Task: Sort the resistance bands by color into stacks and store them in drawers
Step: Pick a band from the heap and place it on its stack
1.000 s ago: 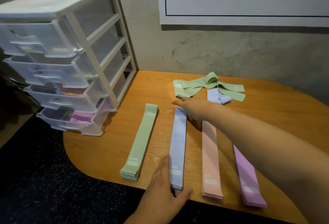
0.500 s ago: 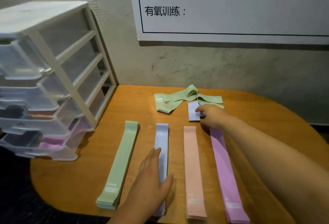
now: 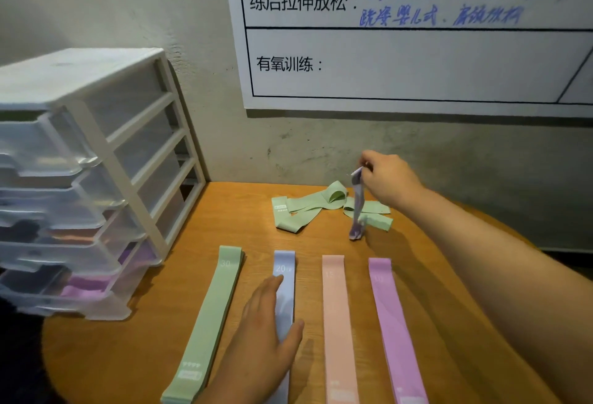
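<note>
Pinching the top end of a loose periwinkle elastic band (image 3: 357, 207), the right hand (image 3: 390, 178) dangles it above the wooden tabletop (image 3: 128, 355) (beside the tangled green bands (image 3: 301, 211)) — probably to straighten it. The left hand (image 3: 260, 342), fingers (image 3: 268, 299) flat, steadies the matching blue stack (image 3: 284, 270) — its likely destination.

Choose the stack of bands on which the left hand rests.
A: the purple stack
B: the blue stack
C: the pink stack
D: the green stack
B: the left hand lies flat on the blue stack, the one marked 20, between the green stack and the pink stack. The right hand pinches a loose band farther back.
</note>
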